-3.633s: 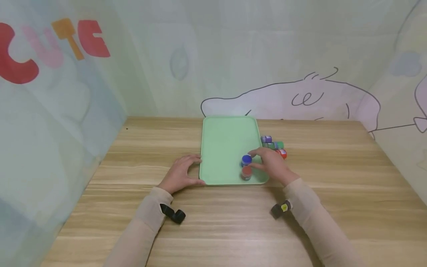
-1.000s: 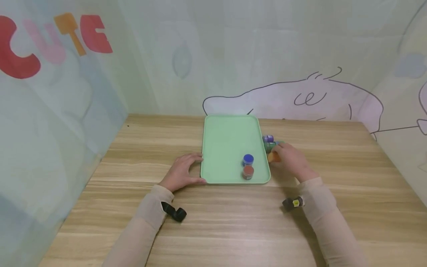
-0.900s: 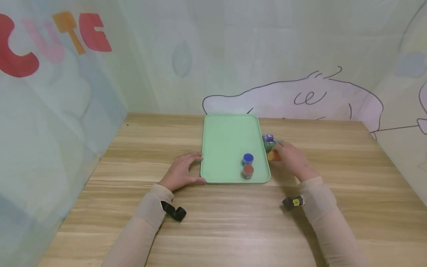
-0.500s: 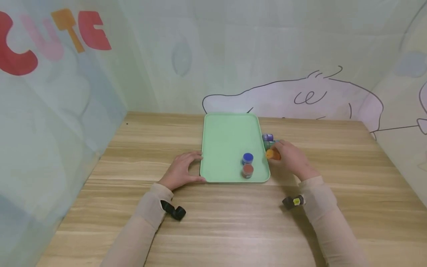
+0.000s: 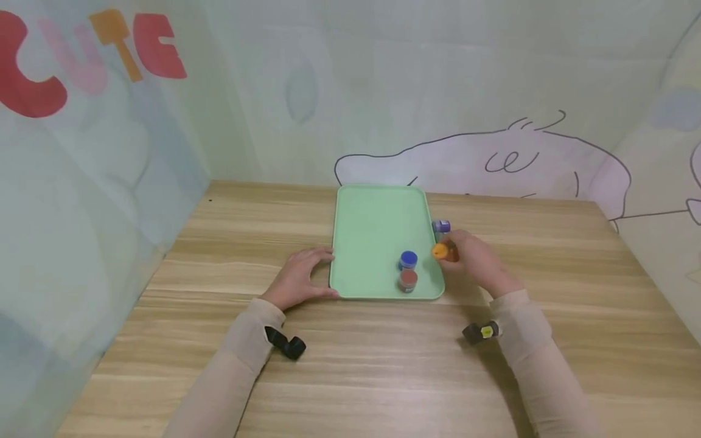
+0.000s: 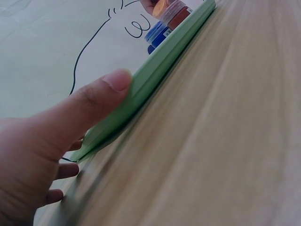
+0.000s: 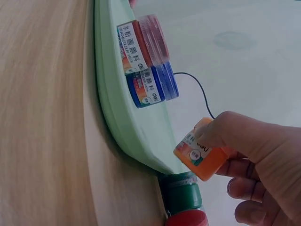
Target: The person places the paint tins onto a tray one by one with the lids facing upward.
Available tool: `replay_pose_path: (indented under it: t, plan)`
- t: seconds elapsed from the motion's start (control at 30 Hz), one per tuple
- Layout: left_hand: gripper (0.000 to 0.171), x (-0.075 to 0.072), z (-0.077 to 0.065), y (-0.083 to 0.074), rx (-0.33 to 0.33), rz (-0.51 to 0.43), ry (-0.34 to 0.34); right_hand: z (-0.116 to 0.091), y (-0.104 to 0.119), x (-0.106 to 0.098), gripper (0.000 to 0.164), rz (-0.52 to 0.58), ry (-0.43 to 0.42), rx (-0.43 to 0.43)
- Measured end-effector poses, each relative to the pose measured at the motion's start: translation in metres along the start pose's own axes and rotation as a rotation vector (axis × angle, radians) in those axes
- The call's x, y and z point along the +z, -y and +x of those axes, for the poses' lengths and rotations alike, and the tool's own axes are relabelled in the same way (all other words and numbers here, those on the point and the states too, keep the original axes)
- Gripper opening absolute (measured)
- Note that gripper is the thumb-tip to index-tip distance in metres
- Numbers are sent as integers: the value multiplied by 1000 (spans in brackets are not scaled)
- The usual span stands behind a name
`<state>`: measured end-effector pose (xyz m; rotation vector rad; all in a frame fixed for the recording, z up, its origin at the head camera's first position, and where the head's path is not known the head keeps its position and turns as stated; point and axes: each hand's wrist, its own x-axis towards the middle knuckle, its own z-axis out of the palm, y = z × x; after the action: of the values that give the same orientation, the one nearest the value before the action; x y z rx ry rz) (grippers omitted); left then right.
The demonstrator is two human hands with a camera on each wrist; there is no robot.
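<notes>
My right hand [image 5: 482,261] pinches a small orange paint jar [image 7: 202,153] between thumb and fingers, tilted, over the right rim of a light green tray [image 5: 378,213]. Two paint jars stand upright on the tray near its front right corner: a blue one [image 5: 408,260] and a brown-red one [image 5: 408,280] in front of it. At the tray's front left corner rests my left hand [image 5: 298,280], thumb and fingers spread and touching the edges. The left wrist view shows the thumb [image 6: 106,89] against the tray's side.
Along the tray's right side lie a purple jar [image 5: 441,226], a green jar [image 7: 181,193] and a red-topped one [image 7: 188,219], the latter two mostly hidden by my right hand in the head view. Printed cloth [image 5: 263,121] hangs behind the wooden table [image 5: 356,365].
My right hand let go of the blue jar on the tray, moved right, took hold of the orange jar and lifted it up to the tray's rim. The left hand stays in place.
</notes>
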<state>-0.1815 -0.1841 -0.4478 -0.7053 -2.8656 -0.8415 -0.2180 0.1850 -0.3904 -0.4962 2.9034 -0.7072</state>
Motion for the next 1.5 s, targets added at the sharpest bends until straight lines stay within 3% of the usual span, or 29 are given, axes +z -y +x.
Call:
replay_pose_path:
  t: [0.2, 0.47, 0.7, 1.23, 1.5]
  plan:
    - [79, 1, 0, 0, 9, -3, -7, 4, 3, 4, 32, 25, -22, -61]
    - [79, 1, -1, 0, 11, -2, -11, 14, 6, 10, 36, 57, -38, -31]
    - [78, 1, -2, -1, 15, 0, -19, 22, 6, 16, 37, 76, -76, -77]
    - [80, 1, -2, -1, 7, 3, -17, 38, 12, 25, 37, 100, 0, -13]
    - [80, 2, -2, 0, 5, 3, -16, 42, 14, 28, 37, 113, 7, -25]
